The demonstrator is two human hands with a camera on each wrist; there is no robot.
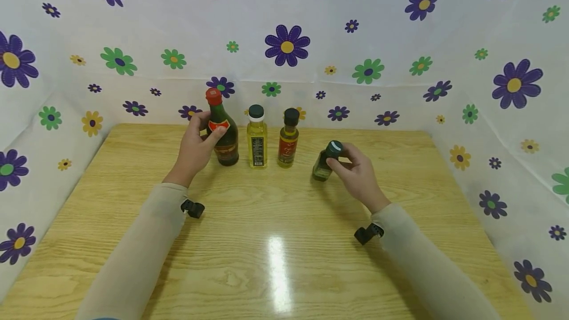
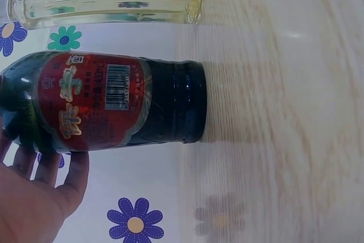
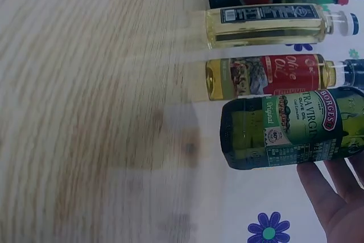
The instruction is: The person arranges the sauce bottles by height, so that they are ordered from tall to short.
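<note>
At the back left, my left hand grips a dark bottle with a red cap around its upper part. Its red label with a barcode faces the left wrist view. My right hand holds a green olive oil bottle near its dark cap, thumb in front, and the bottle leans to one side. In the right wrist view, its green label reads Borges extra virgin olive oil. Fingers of the right hand lie along its lower side there.
Between the hands stand a clear bottle of yellow oil with a dark label and a smaller olive oil bottle with a red label and black cap. Behind the wooden table hangs a white flowered cloth, also along both sides.
</note>
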